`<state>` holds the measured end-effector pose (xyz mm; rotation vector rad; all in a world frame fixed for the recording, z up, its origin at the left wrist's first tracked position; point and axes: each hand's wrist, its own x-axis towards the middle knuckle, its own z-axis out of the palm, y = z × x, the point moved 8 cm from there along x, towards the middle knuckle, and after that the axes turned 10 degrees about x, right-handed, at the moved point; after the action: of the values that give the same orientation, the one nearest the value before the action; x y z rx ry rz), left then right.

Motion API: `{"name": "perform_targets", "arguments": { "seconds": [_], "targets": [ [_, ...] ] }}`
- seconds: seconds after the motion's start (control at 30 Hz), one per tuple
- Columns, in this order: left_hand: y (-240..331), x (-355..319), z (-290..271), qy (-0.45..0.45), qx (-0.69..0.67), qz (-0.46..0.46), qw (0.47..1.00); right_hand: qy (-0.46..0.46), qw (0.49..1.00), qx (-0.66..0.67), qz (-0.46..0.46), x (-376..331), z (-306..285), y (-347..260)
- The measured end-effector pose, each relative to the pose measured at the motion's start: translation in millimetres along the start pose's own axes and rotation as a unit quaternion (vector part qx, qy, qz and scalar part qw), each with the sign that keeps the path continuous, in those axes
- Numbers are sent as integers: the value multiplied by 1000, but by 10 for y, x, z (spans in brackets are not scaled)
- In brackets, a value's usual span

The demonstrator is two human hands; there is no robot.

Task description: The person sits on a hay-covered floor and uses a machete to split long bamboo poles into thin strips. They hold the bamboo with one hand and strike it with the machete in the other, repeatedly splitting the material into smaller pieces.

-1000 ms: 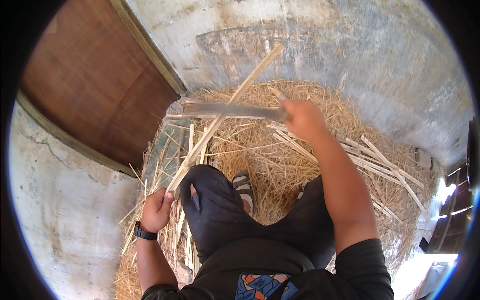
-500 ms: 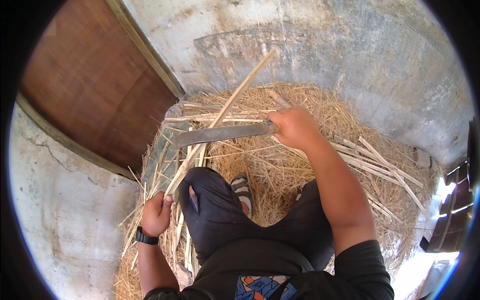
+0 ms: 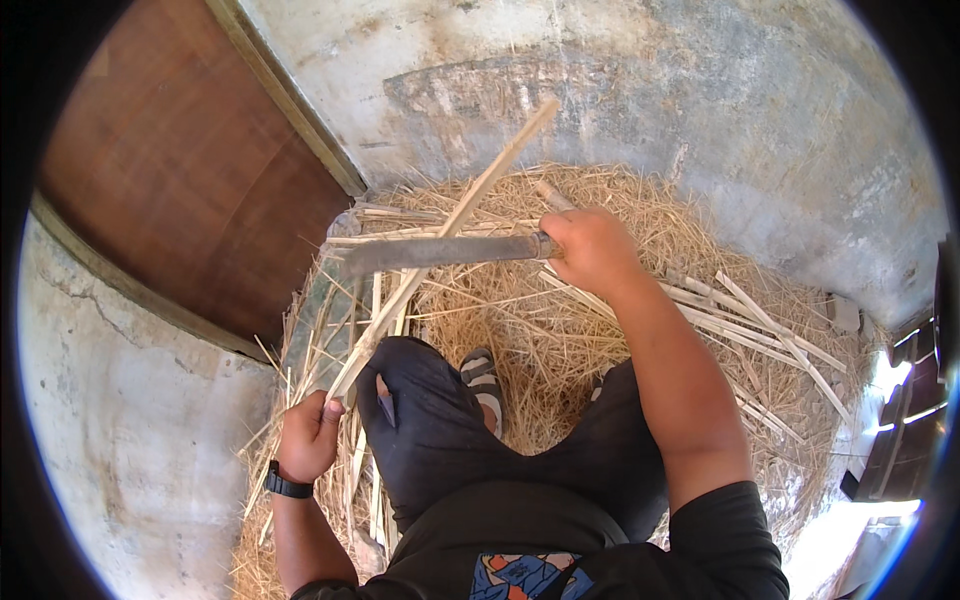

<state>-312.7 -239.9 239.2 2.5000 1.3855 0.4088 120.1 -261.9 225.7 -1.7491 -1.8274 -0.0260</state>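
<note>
Dropped lower since a second ago: right hand [image 3: 590, 250] and knife [image 3: 440, 253], blade now lying crosswise over the cane [image 3: 440, 235] about midway along it. Fingers of that hand clamped round the knife's handle, blade pointing to the left. Left hand [image 3: 308, 440], with a black wristband [image 3: 287, 485], unmoved, fingers closed on the cane's lower end beside the left knee [image 3: 420, 400]. Cane slanting up and to the right from that fist, tip over the grey floor [image 3: 700, 110] beyond the straw [image 3: 560, 350]. Seated on the straw, legs in dark trousers, one striped shoe [image 3: 482, 375] showing between the knees. More split strips [image 3: 760, 330] lying on the straw to the right. Brown door [image 3: 190, 170] at upper left.
</note>
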Motion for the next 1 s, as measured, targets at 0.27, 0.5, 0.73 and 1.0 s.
{"name": "perform_targets", "arguments": {
  "seconds": [0.27, 0.5, 0.73, 1.0],
  "targets": [
    [17, -95, -173, 5, 32, 17, 999, 165, 962, 59, 211, -169, -305, 910],
    [66, -31, -153, 51, 50, 16, 997, 59, 996, 49, -50, -36, -80, 21],
    [126, -29, -290, 98, 117, 21, 988, 127, 981, 76, 124, -114, -258, 638],
    [208, 112, -141, 110, 104, 11, 988, 61, 993, 96, -12, -28, 7, -25]
  ]
}}
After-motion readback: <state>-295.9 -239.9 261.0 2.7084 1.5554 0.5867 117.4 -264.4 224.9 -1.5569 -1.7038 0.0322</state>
